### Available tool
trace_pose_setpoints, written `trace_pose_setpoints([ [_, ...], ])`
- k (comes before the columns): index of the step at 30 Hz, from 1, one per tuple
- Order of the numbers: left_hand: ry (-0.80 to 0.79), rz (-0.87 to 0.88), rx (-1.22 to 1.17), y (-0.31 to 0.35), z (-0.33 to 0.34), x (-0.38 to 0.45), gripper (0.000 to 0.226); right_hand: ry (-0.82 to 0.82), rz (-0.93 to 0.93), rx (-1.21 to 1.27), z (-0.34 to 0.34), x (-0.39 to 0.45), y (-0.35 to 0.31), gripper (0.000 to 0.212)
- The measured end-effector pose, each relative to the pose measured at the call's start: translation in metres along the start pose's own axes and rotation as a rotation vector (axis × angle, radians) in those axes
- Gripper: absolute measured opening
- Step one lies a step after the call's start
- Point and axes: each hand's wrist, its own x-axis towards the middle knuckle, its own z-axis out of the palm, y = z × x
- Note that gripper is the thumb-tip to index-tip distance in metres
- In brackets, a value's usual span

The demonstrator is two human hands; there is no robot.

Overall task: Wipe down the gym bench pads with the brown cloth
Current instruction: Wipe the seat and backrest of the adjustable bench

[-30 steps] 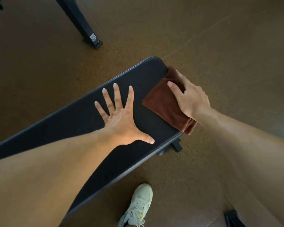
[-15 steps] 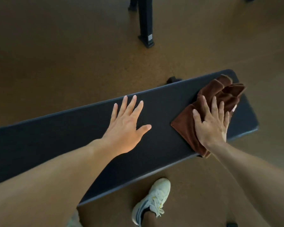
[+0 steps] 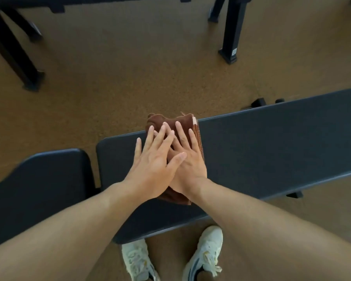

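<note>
Both hands lie open and flat, left hand [image 3: 150, 169] stacked over right hand [image 3: 187, 167], adding pressure on the folded brown cloth [image 3: 170, 123] against the long dark padded worktop [image 3: 272, 149].

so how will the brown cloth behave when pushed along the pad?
The brown cloth looks soft and folded, so it will likely bunch, as its far edge already does. The bench pad looks smooth, so sliding seems easy. The left hand stacked on the right hand should hold it flat.

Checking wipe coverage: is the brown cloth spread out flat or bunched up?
Bunched. The brown cloth lies in crumpled folds under the left hand and right hand, with stacked layers showing along its right edge.
</note>
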Motion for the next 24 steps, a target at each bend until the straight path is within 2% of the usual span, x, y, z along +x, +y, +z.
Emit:
trace_pose_setpoints([
  [4,-0.030,-0.020,0.033,0.030,0.019,0.007,0.075,-0.009,-0.184,0.007,-0.008,0.006,0.056,0.066],
  [6,-0.033,0.003,0.075,0.053,0.030,0.015,0.075,-0.013,-0.194,-0.019,-0.015,0.003,0.089,0.064],
  [12,-0.119,0.089,0.147,0.139,0.069,0.051,0.077,0.055,0.229,0.083,-0.023,-0.061,0.231,0.060],
  [16,-0.208,0.025,0.251,0.179,0.101,0.065,0.102,0.088,0.577,0.164,-0.028,-0.133,0.332,0.059],
  [20,-0.205,0.020,0.420,0.181,0.117,0.060,0.128,0.142,0.765,0.233,-0.027,-0.179,0.365,0.060],
  [24,-0.182,0.074,0.449,0.168,0.117,0.054,0.126,0.208,0.901,0.270,-0.019,-0.181,0.359,0.062],
])
